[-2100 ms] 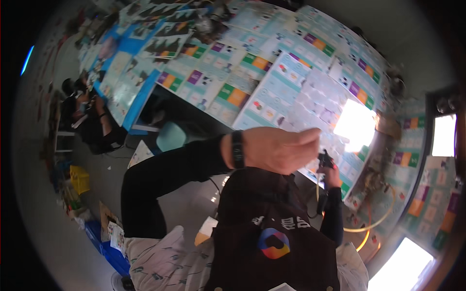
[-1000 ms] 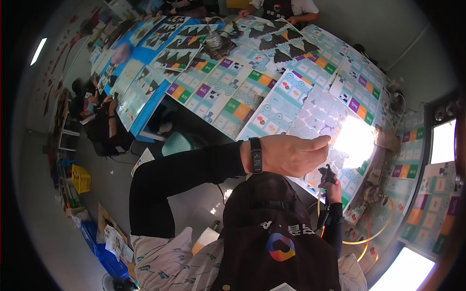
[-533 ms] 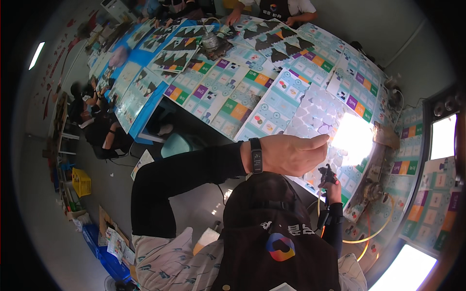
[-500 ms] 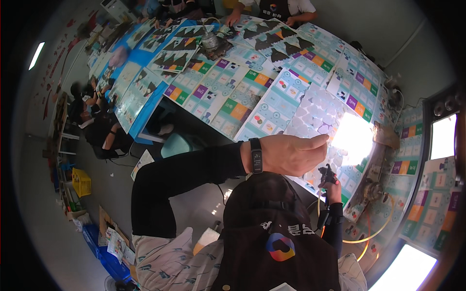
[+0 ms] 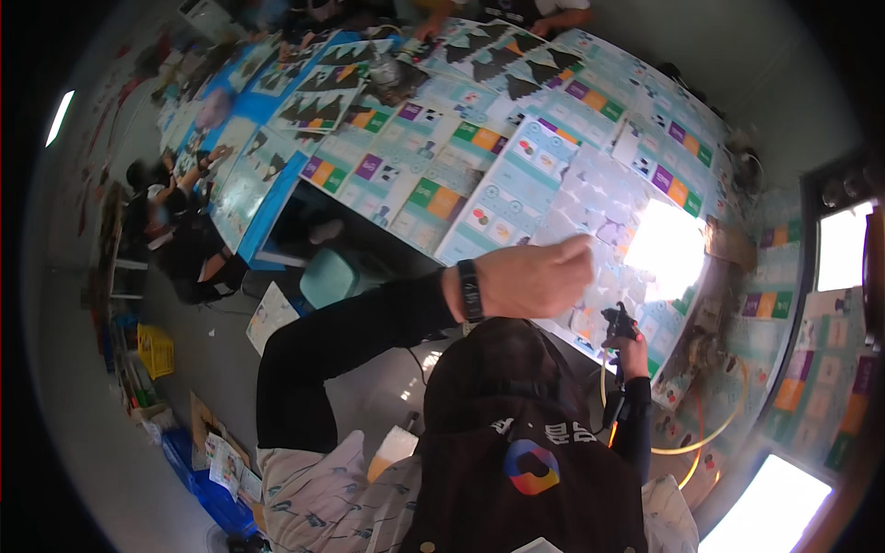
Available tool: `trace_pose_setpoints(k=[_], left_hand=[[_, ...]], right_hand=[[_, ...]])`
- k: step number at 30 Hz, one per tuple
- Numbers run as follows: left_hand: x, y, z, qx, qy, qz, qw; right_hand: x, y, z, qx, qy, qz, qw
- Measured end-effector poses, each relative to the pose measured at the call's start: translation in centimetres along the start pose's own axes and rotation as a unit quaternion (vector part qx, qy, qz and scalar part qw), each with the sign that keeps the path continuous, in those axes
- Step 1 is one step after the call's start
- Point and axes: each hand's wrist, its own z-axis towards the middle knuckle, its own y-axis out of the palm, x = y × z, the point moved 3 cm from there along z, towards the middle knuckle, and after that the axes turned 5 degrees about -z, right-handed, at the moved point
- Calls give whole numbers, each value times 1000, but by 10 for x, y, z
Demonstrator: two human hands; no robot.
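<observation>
My left hand (image 5: 539,281), with a dark band on its wrist, hovers over the near edge of the table. Its fingers are curled together, and whatever they may hold is hidden. Lower right, my right hand (image 5: 632,358) grips a small black spray gun (image 5: 619,323), its nozzle end up, with a yellowish hose running from it. Just past both hands lies a sheet of pale, rounded leaf-like pieces (image 5: 583,205). Glaring light washes out the right part of that sheet.
Printed paper (image 5: 466,180) covers the table. Dark fan-shaped pieces (image 5: 489,64) lie farther back, near a stained metal pot (image 5: 395,78). A teal stool (image 5: 329,279) stands at the table's left edge. A yellow hose (image 5: 728,433) loops at right. People work across and at left.
My left hand has drawn a little to the left, its fingers curling in more. The right hand keeps its hold on the spray gun. A person at left has stretched an arm over the table.
</observation>
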Motion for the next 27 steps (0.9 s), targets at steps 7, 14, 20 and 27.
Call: trace_pose_setpoints(k=[7, 14, 20, 27], left_hand=[[43, 99, -126, -116, -439, -254, 854], [272, 226, -405, -414, -546, -449, 573], [381, 198, -493, -352, -709, -596, 132], [304, 193, -467, -362, -605, -594, 387]], right_hand=[[-45, 4, 18, 32, -1, 46, 998], [-58, 21, 60, -10, 49, 70, 996], [-62, 21, 71, 54, 92, 39, 993], [-67, 25, 70, 60, 122, 34, 990]])
